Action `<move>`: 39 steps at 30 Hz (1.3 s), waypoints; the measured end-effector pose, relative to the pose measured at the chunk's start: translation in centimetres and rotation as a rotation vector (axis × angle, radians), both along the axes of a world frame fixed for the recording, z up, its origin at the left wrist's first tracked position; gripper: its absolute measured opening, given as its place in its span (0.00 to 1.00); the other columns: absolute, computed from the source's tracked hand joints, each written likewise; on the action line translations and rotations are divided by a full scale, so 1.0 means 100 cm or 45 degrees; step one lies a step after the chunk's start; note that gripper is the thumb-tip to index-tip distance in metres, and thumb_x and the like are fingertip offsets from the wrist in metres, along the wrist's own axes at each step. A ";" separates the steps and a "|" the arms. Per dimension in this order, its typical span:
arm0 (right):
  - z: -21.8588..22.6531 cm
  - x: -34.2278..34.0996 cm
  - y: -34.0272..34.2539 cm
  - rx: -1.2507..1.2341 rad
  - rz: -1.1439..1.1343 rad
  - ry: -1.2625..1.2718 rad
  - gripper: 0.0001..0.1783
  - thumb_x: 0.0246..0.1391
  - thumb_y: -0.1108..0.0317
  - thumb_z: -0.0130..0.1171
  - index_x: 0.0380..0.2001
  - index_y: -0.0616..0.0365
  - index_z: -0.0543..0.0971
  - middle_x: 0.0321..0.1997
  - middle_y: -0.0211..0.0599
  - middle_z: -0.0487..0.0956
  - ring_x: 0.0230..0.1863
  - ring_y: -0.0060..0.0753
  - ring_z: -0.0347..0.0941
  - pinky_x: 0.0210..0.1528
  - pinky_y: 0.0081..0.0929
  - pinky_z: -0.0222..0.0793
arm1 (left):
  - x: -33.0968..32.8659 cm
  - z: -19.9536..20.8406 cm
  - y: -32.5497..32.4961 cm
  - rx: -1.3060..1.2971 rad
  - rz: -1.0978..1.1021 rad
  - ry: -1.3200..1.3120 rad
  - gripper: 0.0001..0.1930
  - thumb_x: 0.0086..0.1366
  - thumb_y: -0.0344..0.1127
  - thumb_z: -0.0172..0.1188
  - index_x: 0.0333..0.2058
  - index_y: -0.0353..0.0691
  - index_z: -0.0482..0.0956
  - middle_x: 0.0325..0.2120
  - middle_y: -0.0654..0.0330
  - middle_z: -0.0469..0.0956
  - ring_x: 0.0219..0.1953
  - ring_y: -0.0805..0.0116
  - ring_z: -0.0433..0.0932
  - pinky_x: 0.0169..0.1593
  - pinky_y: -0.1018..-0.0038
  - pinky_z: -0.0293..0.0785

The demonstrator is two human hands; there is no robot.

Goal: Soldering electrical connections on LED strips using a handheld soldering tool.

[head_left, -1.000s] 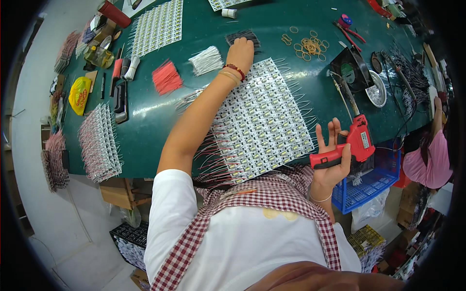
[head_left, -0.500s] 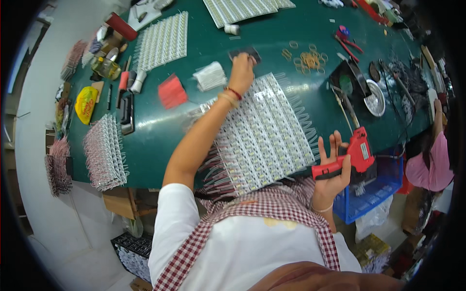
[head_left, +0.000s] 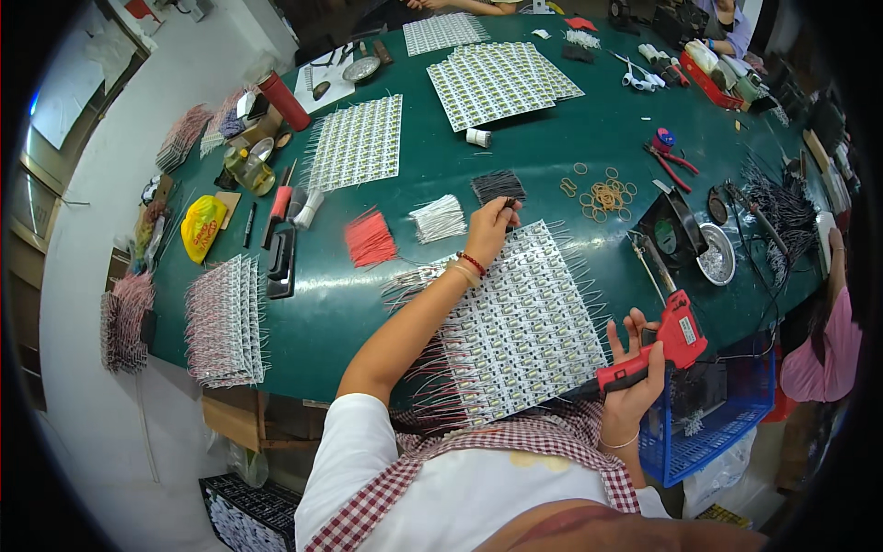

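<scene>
My left hand (head_left: 492, 230) is closed in a pinch, with the dark ends of black wires (head_left: 510, 202) showing at its fingertips. It is just on the near side of a small pile of black wires (head_left: 498, 187), above the far edge of a white circuit-board panel (head_left: 524, 322). Rows of small components cover this panel, and thin wires stick out along its left and right sides. My right hand (head_left: 635, 373) grips a red soldering gun (head_left: 681, 331) by the handle beside the panel's near right corner, its metal tip pointing away from me.
White wires (head_left: 439, 219) and red wires (head_left: 370, 237) lie left of the black ones. Rubber bands (head_left: 608, 195), red-handled pliers (head_left: 671, 166) and a metal dish (head_left: 716, 255) are to the right. Wired panels (head_left: 225, 322) stack at left. Other people sit around the green table (head_left: 322, 327).
My left hand has drawn back from the black wire pile toward me, pinching dark wires. The view has tilted up, showing more of the far table. My right hand still holds the soldering gun.
</scene>
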State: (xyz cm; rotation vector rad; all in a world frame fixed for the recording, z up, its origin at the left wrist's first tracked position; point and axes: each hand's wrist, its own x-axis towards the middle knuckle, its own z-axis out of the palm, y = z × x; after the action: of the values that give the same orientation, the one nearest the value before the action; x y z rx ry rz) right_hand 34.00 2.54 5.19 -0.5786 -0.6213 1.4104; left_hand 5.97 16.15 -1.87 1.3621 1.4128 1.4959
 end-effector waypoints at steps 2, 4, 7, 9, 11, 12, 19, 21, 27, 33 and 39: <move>0.005 -0.001 0.004 -0.013 0.021 -0.024 0.16 0.61 0.64 0.47 0.49 0.59 0.66 0.51 0.50 0.71 0.50 0.35 0.68 0.54 0.43 0.68 | 0.003 0.017 -0.007 0.032 -0.078 -0.181 0.09 0.66 0.27 0.48 0.35 0.28 0.75 0.28 0.59 0.78 0.32 0.72 0.79 0.39 0.76 0.77; 0.011 -0.003 0.007 -0.028 0.034 -0.052 0.16 0.61 0.66 0.48 0.49 0.60 0.65 0.49 0.50 0.72 0.45 0.32 0.71 0.48 0.37 0.73 | 0.017 0.044 -0.024 -0.047 -0.199 -0.224 0.08 0.65 0.27 0.49 0.35 0.27 0.76 0.27 0.58 0.79 0.32 0.72 0.79 0.39 0.75 0.77; 0.024 -0.016 0.015 -0.066 0.095 -0.264 0.17 0.57 0.74 0.52 0.49 0.63 0.65 0.44 0.46 0.74 0.31 0.24 0.72 0.28 0.21 0.72 | 0.044 0.075 -0.069 -0.246 -0.598 -0.159 0.07 0.64 0.28 0.52 0.33 0.29 0.76 0.26 0.58 0.80 0.30 0.73 0.80 0.37 0.77 0.77; 0.028 -0.025 0.017 -0.090 0.144 -0.402 0.16 0.56 0.74 0.53 0.48 0.63 0.66 0.43 0.45 0.75 0.29 0.22 0.72 0.27 0.19 0.71 | 0.067 0.085 -0.101 -0.316 -0.727 -0.054 0.07 0.63 0.28 0.52 0.34 0.31 0.76 0.23 0.59 0.80 0.28 0.75 0.80 0.34 0.78 0.76; 0.028 -0.035 0.015 -0.111 0.223 -0.528 0.16 0.55 0.75 0.54 0.47 0.63 0.67 0.41 0.43 0.75 0.27 0.21 0.72 0.25 0.17 0.70 | 0.078 0.082 -0.127 -0.259 -0.694 0.055 0.06 0.63 0.28 0.53 0.35 0.31 0.76 0.22 0.58 0.80 0.27 0.73 0.80 0.33 0.78 0.76; 0.027 -0.040 0.013 -0.119 0.254 -0.600 0.14 0.53 0.76 0.56 0.43 0.64 0.69 0.37 0.39 0.76 0.25 0.20 0.71 0.25 0.17 0.69 | 0.080 0.083 -0.135 -0.205 -0.671 0.133 0.06 0.62 0.28 0.54 0.35 0.31 0.76 0.22 0.58 0.79 0.26 0.72 0.80 0.32 0.77 0.75; 0.026 -0.061 0.005 -0.137 0.360 -0.673 0.10 0.50 0.76 0.60 0.36 0.65 0.73 0.27 0.31 0.76 0.23 0.19 0.71 0.26 0.18 0.68 | 0.069 0.081 -0.167 -0.142 -0.385 0.128 0.04 0.60 0.25 0.55 0.32 0.33 0.78 0.23 0.58 0.75 0.24 0.69 0.79 0.28 0.75 0.72; 0.031 -0.061 0.002 -0.206 0.427 -0.617 0.12 0.50 0.76 0.60 0.39 0.65 0.72 0.29 0.32 0.76 0.24 0.20 0.71 0.28 0.18 0.68 | 0.064 0.080 -0.170 -0.094 -0.398 0.234 0.04 0.61 0.25 0.55 0.33 0.33 0.78 0.24 0.58 0.75 0.24 0.70 0.79 0.28 0.76 0.73; 0.028 -0.060 -0.001 -0.171 0.504 -0.683 0.13 0.49 0.76 0.61 0.39 0.66 0.73 0.31 0.32 0.76 0.28 0.20 0.72 0.31 0.19 0.69 | 0.062 0.084 -0.175 -0.208 -0.369 0.260 0.06 0.61 0.28 0.55 0.32 0.32 0.79 0.21 0.56 0.80 0.23 0.72 0.80 0.28 0.77 0.75; 0.032 -0.061 -0.015 -0.147 0.443 -0.967 0.14 0.46 0.78 0.64 0.37 0.65 0.74 0.32 0.31 0.77 0.32 0.20 0.73 0.36 0.19 0.70 | 0.062 0.088 -0.180 -0.289 -0.367 0.110 0.07 0.61 0.28 0.55 0.33 0.31 0.80 0.19 0.57 0.80 0.23 0.75 0.80 0.28 0.79 0.75; 0.012 -0.064 -0.025 -0.076 0.294 -1.004 0.18 0.45 0.78 0.66 0.41 0.64 0.73 0.33 0.31 0.77 0.34 0.20 0.74 0.38 0.19 0.71 | 0.061 0.083 -0.187 -0.328 -0.362 -0.080 0.07 0.60 0.29 0.56 0.32 0.31 0.80 0.19 0.58 0.80 0.22 0.76 0.79 0.26 0.80 0.73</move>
State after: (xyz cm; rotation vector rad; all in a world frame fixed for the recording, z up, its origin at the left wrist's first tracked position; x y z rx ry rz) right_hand 27.57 0.05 6.35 -1.1568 -1.3037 1.3945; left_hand 12.11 -2.58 6.47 1.2817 1.2628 1.1221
